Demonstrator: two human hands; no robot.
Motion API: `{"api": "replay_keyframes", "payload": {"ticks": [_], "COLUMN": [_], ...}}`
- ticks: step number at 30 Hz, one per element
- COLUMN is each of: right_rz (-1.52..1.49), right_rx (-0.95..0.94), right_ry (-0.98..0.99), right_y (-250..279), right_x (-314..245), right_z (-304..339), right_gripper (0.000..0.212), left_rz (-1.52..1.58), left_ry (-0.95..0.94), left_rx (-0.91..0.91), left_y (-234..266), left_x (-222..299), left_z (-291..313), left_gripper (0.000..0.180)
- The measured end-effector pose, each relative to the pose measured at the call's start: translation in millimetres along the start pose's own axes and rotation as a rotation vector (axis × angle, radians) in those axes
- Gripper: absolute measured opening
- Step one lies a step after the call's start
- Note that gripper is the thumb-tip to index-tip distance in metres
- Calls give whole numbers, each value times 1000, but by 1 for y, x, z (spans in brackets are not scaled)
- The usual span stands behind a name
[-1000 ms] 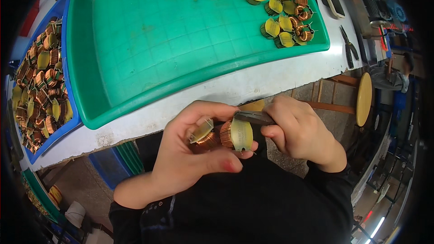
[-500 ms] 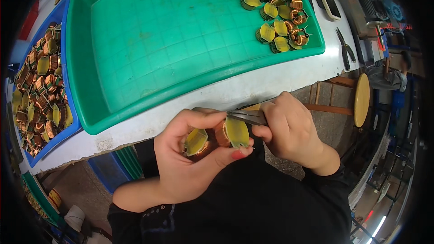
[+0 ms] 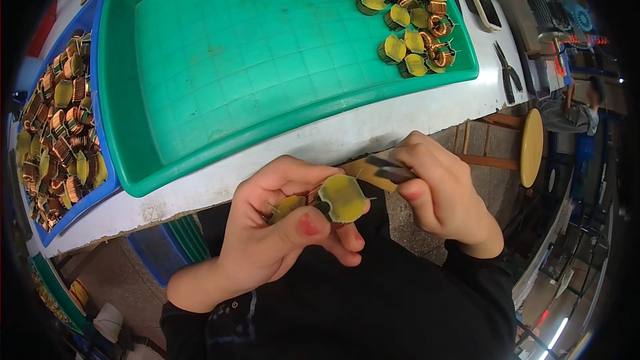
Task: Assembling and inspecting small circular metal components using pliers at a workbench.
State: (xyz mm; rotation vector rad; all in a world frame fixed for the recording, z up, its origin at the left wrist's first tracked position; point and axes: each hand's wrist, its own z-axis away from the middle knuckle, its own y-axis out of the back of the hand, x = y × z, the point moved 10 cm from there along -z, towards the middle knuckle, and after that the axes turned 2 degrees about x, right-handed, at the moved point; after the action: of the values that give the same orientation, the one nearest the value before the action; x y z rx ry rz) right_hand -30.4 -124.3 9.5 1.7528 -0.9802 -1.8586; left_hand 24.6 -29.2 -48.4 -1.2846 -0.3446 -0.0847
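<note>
While our left hand [image 3: 280, 233] grips the round copper coil with yellow-green caps [image 3: 337, 199], our right hand [image 3: 437, 190] pinches grey metal tweezers [image 3: 390, 170] pointing at it, just beside it.

Bright, even light; sharp centre, fisheye bending and dark vignette at edges.

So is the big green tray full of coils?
No, the green tray is mostly bare; the coils sit only in its far right corner.
</note>
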Motion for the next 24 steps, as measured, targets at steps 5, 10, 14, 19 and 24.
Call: {"api": "replay_keyframes", "payload": {"ticks": [5, 10, 14, 19, 24], "right_rz": [65, 60, 121, 170, 233], "right_rx": [-2, -10, 23, 50, 59], "right_ry": [84, 155, 215, 269, 264], "right_y": [-6, -9, -8, -4, -7], "right_x": [-4, -10, -15, -21, -16], "right_z": [1, -3, -4, -4, -4], "right_gripper": [22, 22, 23, 25, 27], "left_rz": [-5, -7, -51, -58, -123], "left_ry": [1, 69, 88, 80, 43], "left_rx": [-45, -42, -60, -55, 42], "left_y": [-1, 2, 2, -1, -1], "left_x": [-3, -9, -11, -11, -7], "left_z": [0, 1, 1, 2, -2], "left_gripper": [38, 40, 39, 39, 39]}}
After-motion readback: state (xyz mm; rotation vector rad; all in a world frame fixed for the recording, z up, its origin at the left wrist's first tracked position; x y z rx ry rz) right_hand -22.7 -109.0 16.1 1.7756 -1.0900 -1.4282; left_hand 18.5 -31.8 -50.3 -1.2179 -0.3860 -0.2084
